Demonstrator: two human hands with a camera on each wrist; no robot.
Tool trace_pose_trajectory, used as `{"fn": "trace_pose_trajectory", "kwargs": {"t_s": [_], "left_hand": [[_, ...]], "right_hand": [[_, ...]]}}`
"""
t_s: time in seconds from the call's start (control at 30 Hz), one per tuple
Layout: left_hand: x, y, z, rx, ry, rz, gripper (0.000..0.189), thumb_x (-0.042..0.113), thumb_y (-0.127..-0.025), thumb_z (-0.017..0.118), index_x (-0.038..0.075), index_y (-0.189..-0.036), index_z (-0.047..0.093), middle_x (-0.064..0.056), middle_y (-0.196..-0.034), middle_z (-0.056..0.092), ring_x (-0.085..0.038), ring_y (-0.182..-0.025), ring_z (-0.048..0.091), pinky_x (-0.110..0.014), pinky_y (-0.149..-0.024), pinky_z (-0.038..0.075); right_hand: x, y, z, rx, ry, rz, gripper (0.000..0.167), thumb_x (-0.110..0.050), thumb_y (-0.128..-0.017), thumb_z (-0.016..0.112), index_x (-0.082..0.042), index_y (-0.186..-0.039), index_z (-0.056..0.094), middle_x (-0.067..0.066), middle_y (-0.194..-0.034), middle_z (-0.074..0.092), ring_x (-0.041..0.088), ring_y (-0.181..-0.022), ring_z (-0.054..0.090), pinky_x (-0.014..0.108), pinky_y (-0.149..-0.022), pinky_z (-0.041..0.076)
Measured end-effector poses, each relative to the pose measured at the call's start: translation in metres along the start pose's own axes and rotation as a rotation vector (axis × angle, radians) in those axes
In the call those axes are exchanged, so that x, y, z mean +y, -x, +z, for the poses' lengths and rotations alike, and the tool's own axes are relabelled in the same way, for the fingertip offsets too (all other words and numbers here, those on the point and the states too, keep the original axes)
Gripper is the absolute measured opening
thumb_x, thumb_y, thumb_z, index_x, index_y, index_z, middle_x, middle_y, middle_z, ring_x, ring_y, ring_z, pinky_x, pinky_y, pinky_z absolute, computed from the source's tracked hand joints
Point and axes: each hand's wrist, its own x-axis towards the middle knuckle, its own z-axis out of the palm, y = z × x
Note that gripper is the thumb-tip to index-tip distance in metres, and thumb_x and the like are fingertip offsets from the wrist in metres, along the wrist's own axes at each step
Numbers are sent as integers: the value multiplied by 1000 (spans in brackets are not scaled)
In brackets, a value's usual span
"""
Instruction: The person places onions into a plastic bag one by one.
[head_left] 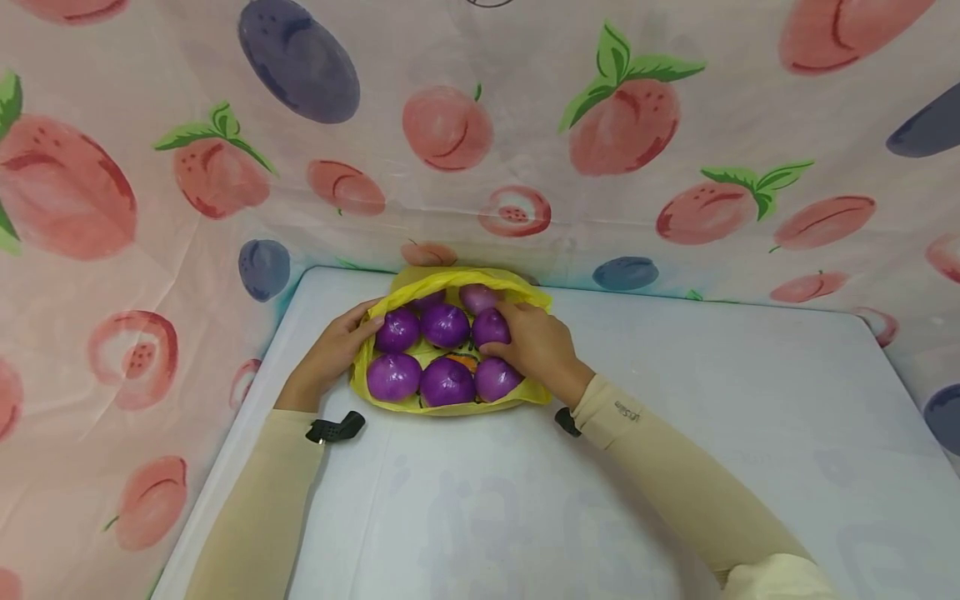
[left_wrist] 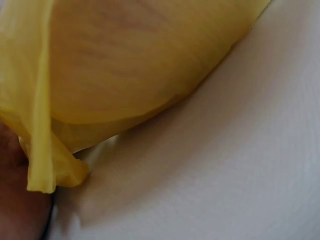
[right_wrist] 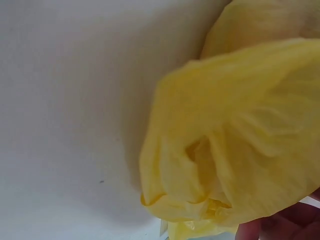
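Note:
A yellow plastic bag [head_left: 450,411] lies with its mouth spread wide on the table, holding several shiny, round purple balls [head_left: 446,325]. My left hand [head_left: 333,350] pinches the bag's left rim, thumb over the edge. Reaching in from the right, my right hand [head_left: 543,346] grips a purple ball [head_left: 489,327] between thumb and fingers. An orange and black print shows on the bag between the rows. In the left wrist view, the bag's side [left_wrist: 130,65] bulges. Its crumpled right side [right_wrist: 225,130] fills much of the right wrist view.
The white table [head_left: 465,500] stretches in front of the bag and to its right. Behind and to the left hangs a peach-printed cloth [head_left: 450,208], close to the bag's far side. A black wrist device [head_left: 335,427] sits by the left sleeve.

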Motion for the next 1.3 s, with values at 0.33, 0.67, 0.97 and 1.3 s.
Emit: {"fn": "trace_pose_trajectory", "kwargs": {"t_s": [0.33, 0.67, 0.97, 1.3], "left_hand": [[-2, -1, 0, -8, 6, 5, 59, 45, -105, 55, 20, -157, 42, -8, -161, 42, -28, -148, 38, -49, -124, 30], [-3, -2, -1, -7, 12, -3, 58, 43, -105, 55, 21, -157, 42, -7, -161, 41, -28, -148, 38, -49, -125, 30], [-2, 0, -2, -7, -6, -8, 58, 44, -105, 54, 21, -157, 42, -7, -162, 40, -28, -150, 36, -50, -125, 29], [-1, 0, -1, 0, -12, -3, 59, 45, -105, 54, 21, -157, 42, -8, -162, 40, -29, -149, 37, -50, -124, 30]], "right_hand": [[1, -3, 2, -33, -42, 38, 72, -51, -85, 80, -20, -145, 56, 12, -124, 71, 31, -108, 70, 50, -83, 61], [2, -5, 4, -50, -76, 57, 72, -52, -83, 81, -23, -144, 57, 10, -126, 71, 30, -112, 68, 51, -87, 60], [3, -2, 0, -26, -93, 41, 69, -51, -83, 82, -22, -142, 60, 10, -123, 72, 30, -111, 69, 50, -87, 61], [4, 4, -11, 6, -90, 11, 58, -53, -85, 80, -23, -133, 67, 6, -116, 75, 27, -106, 69, 46, -85, 61]]}}
